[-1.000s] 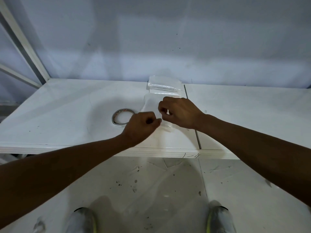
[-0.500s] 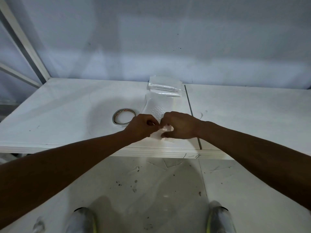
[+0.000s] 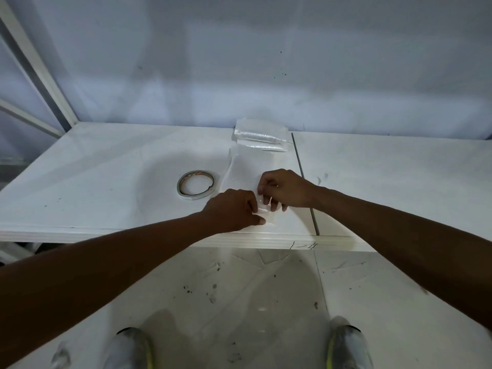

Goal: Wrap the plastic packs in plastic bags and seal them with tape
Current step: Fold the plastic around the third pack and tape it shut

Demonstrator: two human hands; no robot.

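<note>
Wall takes up most of what we see: a pale grey, smooth sheet with a few dark specks, rising behind the desk. Below, the white floor is glossy, scuffed and spotted with dirt. The desk is a flat white slab with a rounded front edge, split by a thin dark seam running front to back, right of centre. A slanting white post stands at its far left corner. Two pale shoes with yellow trim show at the bottom edge. Our forearms cross the desk's front edge and hide part of it.

Just left of the seam a clear plastic bag lies flat and long, thin and faintly wrinkled, its far end up against a small stack of clear plastic packs near the wall. Whether a pack lies inside the bag we cannot tell. A tape roll, a thin flat ring, lies just beside the bag on its left.

Our left hand and right hand meet at the bag's near end, fingers curled, both pinching the film and covering that end.
</note>
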